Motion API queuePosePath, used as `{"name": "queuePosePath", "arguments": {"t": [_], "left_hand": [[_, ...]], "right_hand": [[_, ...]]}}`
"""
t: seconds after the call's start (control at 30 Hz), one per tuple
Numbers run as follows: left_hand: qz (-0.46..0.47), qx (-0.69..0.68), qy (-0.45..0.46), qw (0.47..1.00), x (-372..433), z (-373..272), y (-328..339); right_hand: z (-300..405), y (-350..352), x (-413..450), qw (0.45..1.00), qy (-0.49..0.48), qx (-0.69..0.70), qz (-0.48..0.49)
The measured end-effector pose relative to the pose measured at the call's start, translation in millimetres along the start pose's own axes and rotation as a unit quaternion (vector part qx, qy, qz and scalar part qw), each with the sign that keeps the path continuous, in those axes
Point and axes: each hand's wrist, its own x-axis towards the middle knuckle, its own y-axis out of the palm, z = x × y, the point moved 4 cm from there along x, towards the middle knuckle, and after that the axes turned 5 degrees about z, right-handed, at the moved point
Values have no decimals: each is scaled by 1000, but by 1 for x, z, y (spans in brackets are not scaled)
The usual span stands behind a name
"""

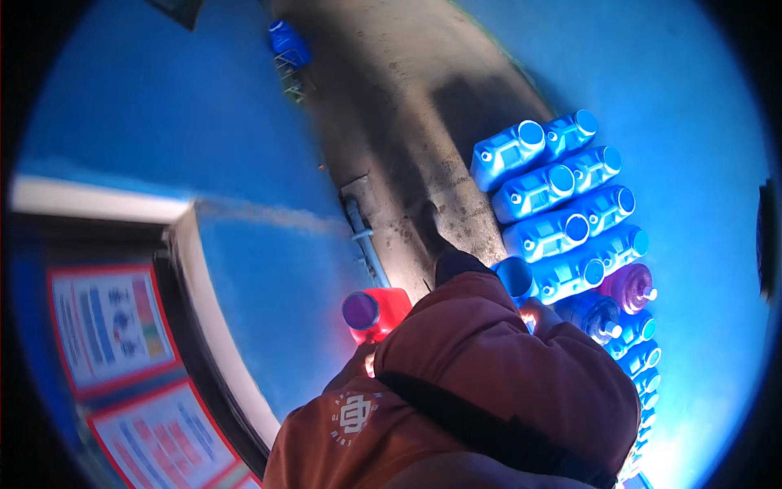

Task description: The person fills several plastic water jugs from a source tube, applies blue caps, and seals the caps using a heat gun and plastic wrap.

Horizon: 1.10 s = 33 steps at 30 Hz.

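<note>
At the lower middle, my left hand (368,360) is at the near side of a red plastic jerrycan (391,307) with a dark purple cap; my sleeve and jacket hide most of the hand, so its grip does not show. My right hand (537,313) is by a blue container with a dark round top (513,276), beside the rows of jerrycans. Bright light and the sleeve blur its fingers. Blue plastic jerrycans (545,235) with round lids stand in two rows to the right. Next to them are a dark blue water bottle (586,313) and a purple one (624,287).
Blue walls (684,153) flank a concrete floor (403,91). A grey-blue pipe (366,244) runs along the left wall's foot. Farther off, a blue jerrycan (288,44) sits on a small rack. A doorway frame (208,293) and red-edged posters (113,327) are at left.
</note>
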Motion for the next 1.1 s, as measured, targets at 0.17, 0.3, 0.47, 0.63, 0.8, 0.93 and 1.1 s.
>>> {"name": "queuePosePath", "arguments": {"t": [0.17, 0.3, 0.47, 0.63, 0.8, 0.93, 1.1], "left_hand": [[37, 42, 8, 998, 141, -146, -61], [61, 80, -59, 993, 200, -211, -115], [59, 100, -76, 990, 287, -315, -176], [90, 126, -56, 986, 395, -451, -215], [125, 164, -37, 978, 527, -595, -268], [137, 196, -31, 971, 625, -718, -317], [142, 243, -29, 959, 728, -867, -348]], "right_hand": [[43, -172, 38, 913, 167, 371, -25], [62, -302, 61, 895, 164, 413, -34], [69, -464, 65, 805, 170, 551, -136], [56, -611, 117, 828, 160, 509, -171], [40, -774, 163, 829, 182, 439, -294], [7, -879, 184, 775, 201, 562, -207], [-35, -1001, 201, 683, 208, 665, -219]]}}
